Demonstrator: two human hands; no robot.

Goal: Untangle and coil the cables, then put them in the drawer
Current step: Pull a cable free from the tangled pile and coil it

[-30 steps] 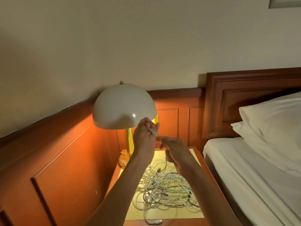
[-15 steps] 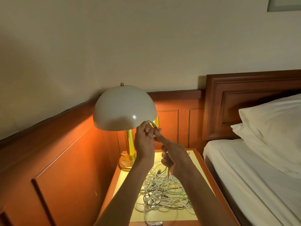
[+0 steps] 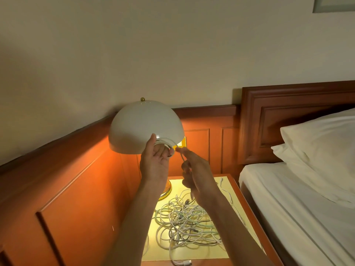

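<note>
A tangled pile of white and dark cables point(image 3: 184, 225) lies on the yellow top of the nightstand point(image 3: 226, 248). Raised in front of the lamp shade, my left hand point(image 3: 155, 162) has a small coil of white cable point(image 3: 166, 144) looped round its fingers. My right hand point(image 3: 196, 175) is just to its right and pinches the free strand of that cable, which runs down toward the pile. A white plug end point(image 3: 186, 263) sticks out at the near edge of the nightstand. No drawer is visible.
A white dome lamp point(image 3: 142, 127) on a brass stem stands at the back left of the nightstand, close behind my hands. Wood panelling runs along the left wall. A bed point(image 3: 299, 204) with white pillows borders the nightstand on the right.
Both hands have stayed raised by the lamp. My left hand has turned palm toward me with the coil wider round its fingers, and my right hand has brought the strand up against it.
</note>
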